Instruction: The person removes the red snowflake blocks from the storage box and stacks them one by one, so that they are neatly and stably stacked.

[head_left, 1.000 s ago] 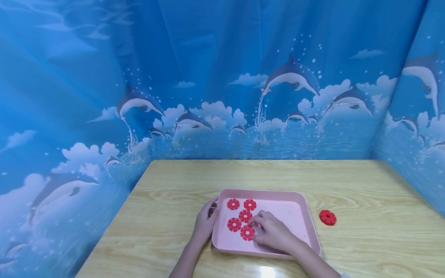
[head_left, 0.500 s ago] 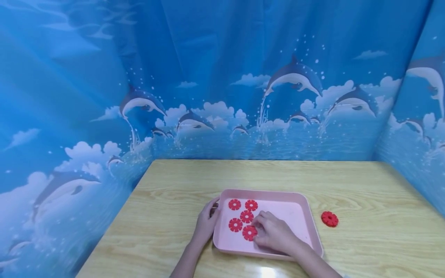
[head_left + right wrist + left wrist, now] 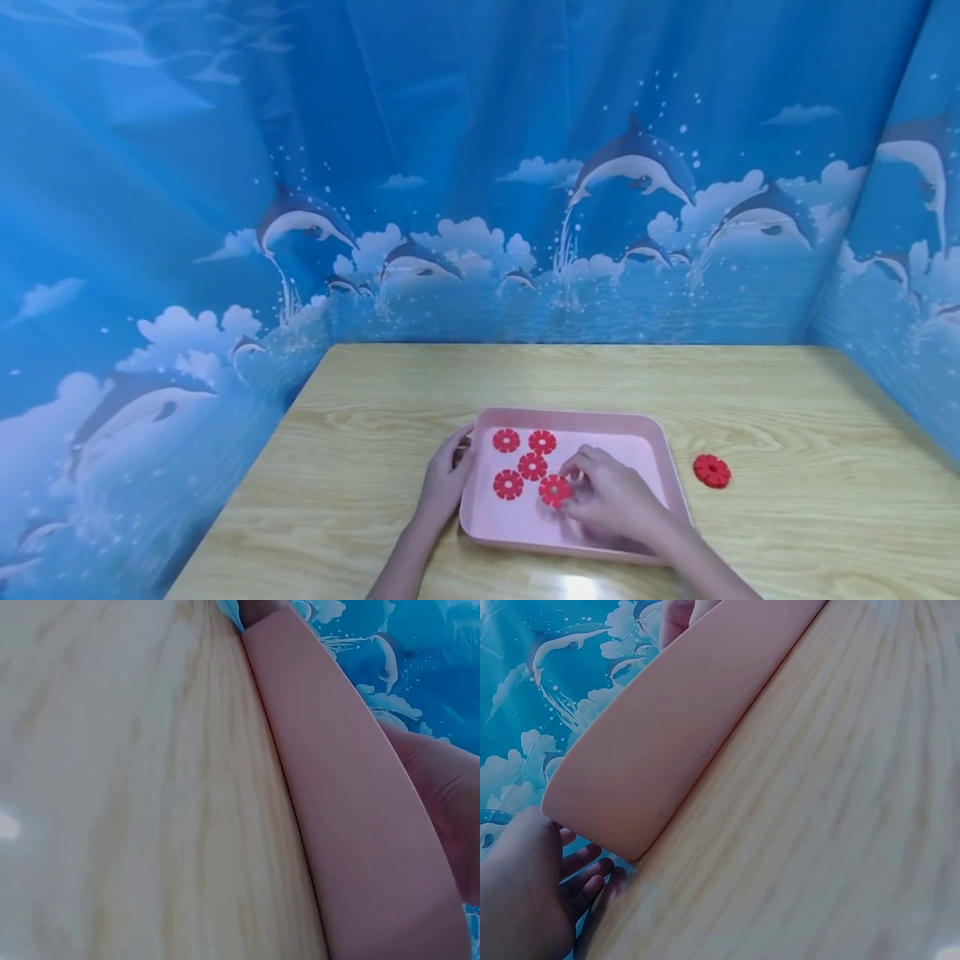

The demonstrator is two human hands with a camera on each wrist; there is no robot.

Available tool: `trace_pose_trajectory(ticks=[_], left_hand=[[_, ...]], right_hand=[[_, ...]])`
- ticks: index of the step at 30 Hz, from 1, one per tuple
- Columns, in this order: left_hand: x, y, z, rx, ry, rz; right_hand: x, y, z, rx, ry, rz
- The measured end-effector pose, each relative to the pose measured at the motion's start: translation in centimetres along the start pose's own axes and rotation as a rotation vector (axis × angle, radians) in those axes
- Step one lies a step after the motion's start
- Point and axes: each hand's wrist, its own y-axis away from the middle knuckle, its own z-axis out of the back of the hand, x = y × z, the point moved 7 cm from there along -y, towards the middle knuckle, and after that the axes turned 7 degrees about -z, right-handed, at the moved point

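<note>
A shallow pink tray (image 3: 510, 543) lies on the table with several red notched discs in it, flat plastic pieces with a hole in the middle. My right hand (image 3: 611, 500) is over the tray and pinches one red notched disc (image 3: 554, 491) at its right edge, with a shadow below it. Left of that disc lies another red disc (image 3: 508, 484), and just above is a third red disc (image 3: 532, 466). My left hand (image 3: 444, 482) rests against the tray's left wall; in the left wrist view its fingers (image 3: 581, 874) are loosely bent beside the corner.
On the wooden table (image 3: 810, 517), right of the tray, sits a small pile of red discs (image 3: 711, 472). A blue curtain (image 3: 465, 167) printed with dolphins hangs behind the table and along its sides.
The disc at my right fingertips has shifted right and slightly up in the head view, away from the other discs. My right hand moved right with it; my left hand stayed.
</note>
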Motion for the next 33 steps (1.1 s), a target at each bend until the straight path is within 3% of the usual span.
trace_pose_trajectory(ticks=[11,20,33], left_hand=[[0.1,-0.1,0.0,-0.007,-0.004,0.003],[0.2,0.0,0.0,0.002,0.003,0.029],[0.3,0.0,-0.1,0.002,-0.014,0.044]], right_hand=[[-1.7,0.7,3.2,-0.068,-0.017,0.025],[-3.4,1.4,5.5,-0.049,-0.056,-0.134],[-5.5,2.7,8.8,-0.178,-0.012,-0.085]])
